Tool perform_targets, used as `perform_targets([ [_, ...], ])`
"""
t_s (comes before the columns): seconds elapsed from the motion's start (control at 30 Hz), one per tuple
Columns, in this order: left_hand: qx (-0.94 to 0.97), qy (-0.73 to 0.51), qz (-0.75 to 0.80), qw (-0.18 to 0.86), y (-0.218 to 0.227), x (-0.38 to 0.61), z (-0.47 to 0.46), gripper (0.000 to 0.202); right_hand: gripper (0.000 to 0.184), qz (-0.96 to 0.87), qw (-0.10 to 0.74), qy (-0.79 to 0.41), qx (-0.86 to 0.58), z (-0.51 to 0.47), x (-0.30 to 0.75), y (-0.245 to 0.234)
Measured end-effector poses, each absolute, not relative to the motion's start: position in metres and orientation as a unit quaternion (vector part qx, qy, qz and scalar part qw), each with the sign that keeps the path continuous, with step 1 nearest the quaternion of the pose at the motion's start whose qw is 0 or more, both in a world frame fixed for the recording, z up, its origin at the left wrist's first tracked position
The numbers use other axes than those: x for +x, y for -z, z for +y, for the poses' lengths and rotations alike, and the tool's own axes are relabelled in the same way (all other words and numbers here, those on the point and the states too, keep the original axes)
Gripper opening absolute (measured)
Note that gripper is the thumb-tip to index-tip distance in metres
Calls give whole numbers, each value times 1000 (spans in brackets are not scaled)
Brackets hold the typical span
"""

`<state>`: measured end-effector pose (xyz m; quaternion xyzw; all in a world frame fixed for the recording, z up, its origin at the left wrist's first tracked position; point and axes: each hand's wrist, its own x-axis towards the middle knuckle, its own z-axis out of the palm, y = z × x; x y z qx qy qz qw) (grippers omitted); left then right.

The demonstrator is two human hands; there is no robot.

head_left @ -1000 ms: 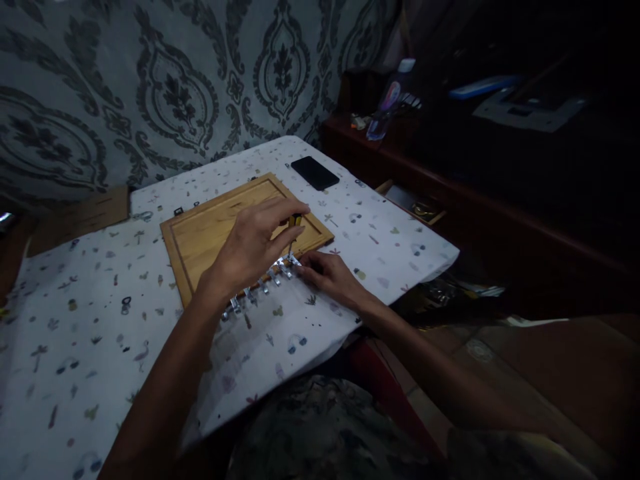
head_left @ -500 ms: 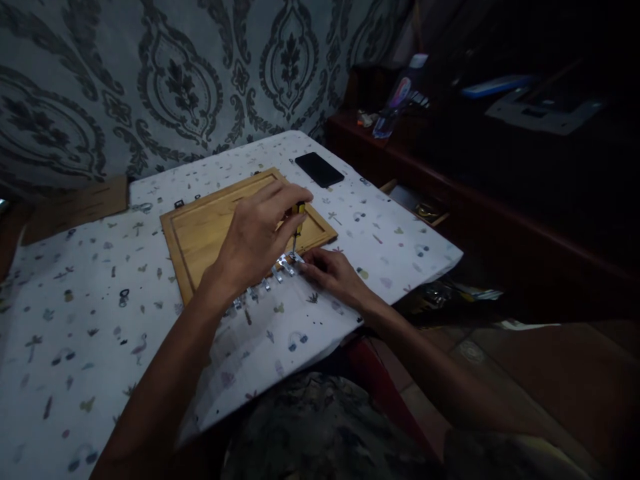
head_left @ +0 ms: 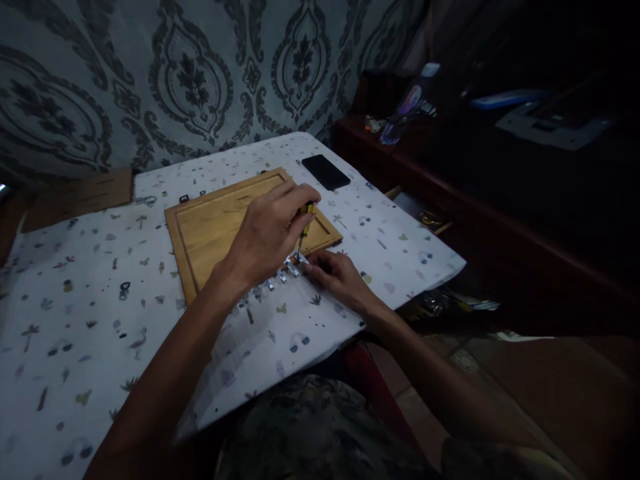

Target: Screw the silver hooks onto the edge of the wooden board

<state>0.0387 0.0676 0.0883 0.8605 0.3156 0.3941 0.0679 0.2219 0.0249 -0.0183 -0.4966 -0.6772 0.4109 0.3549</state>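
My left hand [head_left: 267,235] is closed round a small screwdriver [head_left: 304,223] with a yellow and black handle, held upright with its tip down on the right end of a metal hook rail [head_left: 273,283]. The rail lies along the near edge of a wooden board [head_left: 210,227] on the table. My right hand [head_left: 336,275] rests on the cloth beside the rail's right end, fingers curled against it; what they pinch, if anything, is hidden.
A white patterned tablecloth [head_left: 90,320] covers the table. A black phone [head_left: 326,172] lies beyond the board. Small dark metal bits [head_left: 124,289] lie on the cloth at left. A dark wooden cabinet [head_left: 450,187] with a bottle [head_left: 407,107] stands at right.
The view has drifted slightly; my left hand and the screwdriver stay on the rail's right end with little visible change. My right hand stays beside it.
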Motion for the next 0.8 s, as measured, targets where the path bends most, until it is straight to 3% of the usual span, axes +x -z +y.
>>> perform_targets([
  [0.8, 877, -349, 329, 24, -93, 37, 62, 2, 34, -689, 354, -390, -498, 25, 222, 19],
])
